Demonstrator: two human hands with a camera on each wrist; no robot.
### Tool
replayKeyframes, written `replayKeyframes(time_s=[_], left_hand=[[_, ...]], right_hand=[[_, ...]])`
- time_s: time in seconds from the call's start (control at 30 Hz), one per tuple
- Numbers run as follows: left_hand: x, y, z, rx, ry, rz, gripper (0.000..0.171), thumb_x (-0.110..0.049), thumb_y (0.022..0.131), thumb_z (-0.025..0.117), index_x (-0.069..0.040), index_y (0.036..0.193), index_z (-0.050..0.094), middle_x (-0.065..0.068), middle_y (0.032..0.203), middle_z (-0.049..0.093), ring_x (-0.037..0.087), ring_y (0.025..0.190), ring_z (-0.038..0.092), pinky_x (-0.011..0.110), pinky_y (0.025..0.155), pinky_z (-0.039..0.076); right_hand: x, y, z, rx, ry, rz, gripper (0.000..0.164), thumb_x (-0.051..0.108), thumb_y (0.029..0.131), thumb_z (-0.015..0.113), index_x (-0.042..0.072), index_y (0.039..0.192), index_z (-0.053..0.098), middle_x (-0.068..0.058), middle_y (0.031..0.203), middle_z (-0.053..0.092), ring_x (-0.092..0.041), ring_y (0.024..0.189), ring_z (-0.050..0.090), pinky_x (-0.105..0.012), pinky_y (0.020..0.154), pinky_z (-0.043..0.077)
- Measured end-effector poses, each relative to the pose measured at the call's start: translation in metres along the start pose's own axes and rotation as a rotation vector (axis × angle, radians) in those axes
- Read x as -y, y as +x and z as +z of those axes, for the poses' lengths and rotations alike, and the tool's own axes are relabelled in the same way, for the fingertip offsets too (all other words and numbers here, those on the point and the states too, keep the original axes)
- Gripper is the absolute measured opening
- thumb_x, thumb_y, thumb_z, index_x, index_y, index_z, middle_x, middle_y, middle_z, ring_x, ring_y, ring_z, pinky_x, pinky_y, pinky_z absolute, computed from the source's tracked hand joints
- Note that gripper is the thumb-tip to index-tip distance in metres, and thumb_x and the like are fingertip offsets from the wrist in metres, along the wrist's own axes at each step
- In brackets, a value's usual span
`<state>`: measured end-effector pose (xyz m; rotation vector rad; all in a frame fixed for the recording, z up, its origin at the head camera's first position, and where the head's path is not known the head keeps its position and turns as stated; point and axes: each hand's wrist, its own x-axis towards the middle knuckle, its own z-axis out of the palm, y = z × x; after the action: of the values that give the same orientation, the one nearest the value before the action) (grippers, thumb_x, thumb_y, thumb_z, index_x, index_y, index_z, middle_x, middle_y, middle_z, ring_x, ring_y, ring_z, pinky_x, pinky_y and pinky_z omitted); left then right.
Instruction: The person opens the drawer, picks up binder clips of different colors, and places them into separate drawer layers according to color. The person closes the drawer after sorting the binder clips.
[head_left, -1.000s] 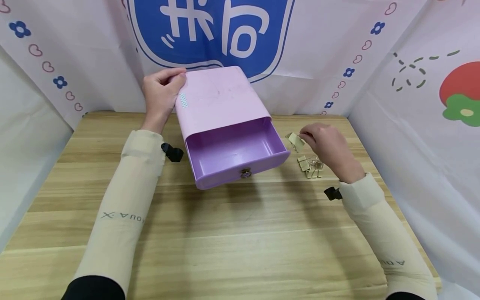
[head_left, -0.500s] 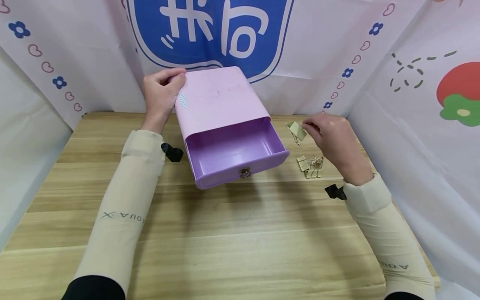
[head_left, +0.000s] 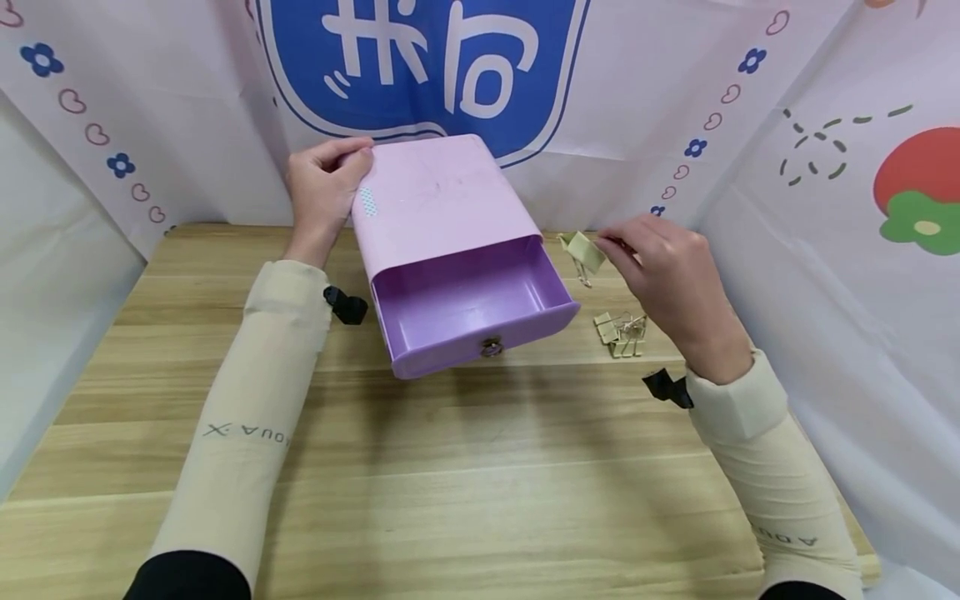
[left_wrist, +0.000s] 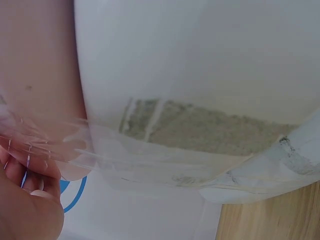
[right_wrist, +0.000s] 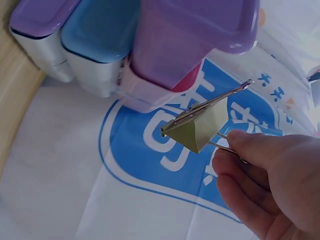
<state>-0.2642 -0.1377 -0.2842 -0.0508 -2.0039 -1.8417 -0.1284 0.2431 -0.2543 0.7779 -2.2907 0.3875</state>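
A pale yellow binder clip (head_left: 585,252) hangs from my right hand (head_left: 667,279), whose thumb and forefinger pinch one of its wire handles. In the right wrist view the binder clip (right_wrist: 200,131) has its other handle folded along its body. The clip is just right of a pink drawer cabinet (head_left: 450,196). Its purple top drawer (head_left: 480,312) is pulled out, and nothing lies in it. My left hand (head_left: 322,187) grips the cabinet's back left corner, thumb on top; the left wrist view shows the hand (left_wrist: 35,200) beside the pale side wall.
Several more binder clips (head_left: 621,335) lie in a small heap on the wooden table (head_left: 480,483), right of the drawer. Lower blue (right_wrist: 102,35) and purple drawers (right_wrist: 42,17) show closed in the right wrist view. A printed white cloth (head_left: 622,108) stands close behind the cabinet.
My right hand has lifted the binder clip up from beside the heap, then shifted it slightly left toward the drawer. The left hand and cabinet stay as they were.
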Motion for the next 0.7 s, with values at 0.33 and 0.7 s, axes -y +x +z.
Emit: replayKeyframes(time_s=[0.33,0.7], left_hand=[[0.004,0.003,0.000,-0.004,-0.009,-0.004,0.020,-0.019,0.094,0.077,-0.009,0.111,0.084,-0.009,0.098,0.076,0.009,0.089,0.061,0.022,0.075,0.047],[0.003,0.000,0.001,-0.003,-0.012,-0.012,0.022,-0.020,0.094,0.077,-0.008,0.112,0.083,-0.006,0.101,0.077,0.009,0.090,0.062,0.022,0.076,0.048]], right_hand=[[0.030,0.010,-0.010,-0.002,0.000,-0.097,0.012,0.008,0.096,0.077,-0.002,0.103,0.078,-0.016,0.093,0.079,-0.029,0.079,0.074,-0.043,0.073,0.063],[0.048,0.021,0.010,0.079,0.007,-0.128,0.015,0.012,0.098,0.075,-0.001,0.104,0.079,-0.014,0.094,0.080,-0.028,0.081,0.076,-0.043,0.078,0.065]])
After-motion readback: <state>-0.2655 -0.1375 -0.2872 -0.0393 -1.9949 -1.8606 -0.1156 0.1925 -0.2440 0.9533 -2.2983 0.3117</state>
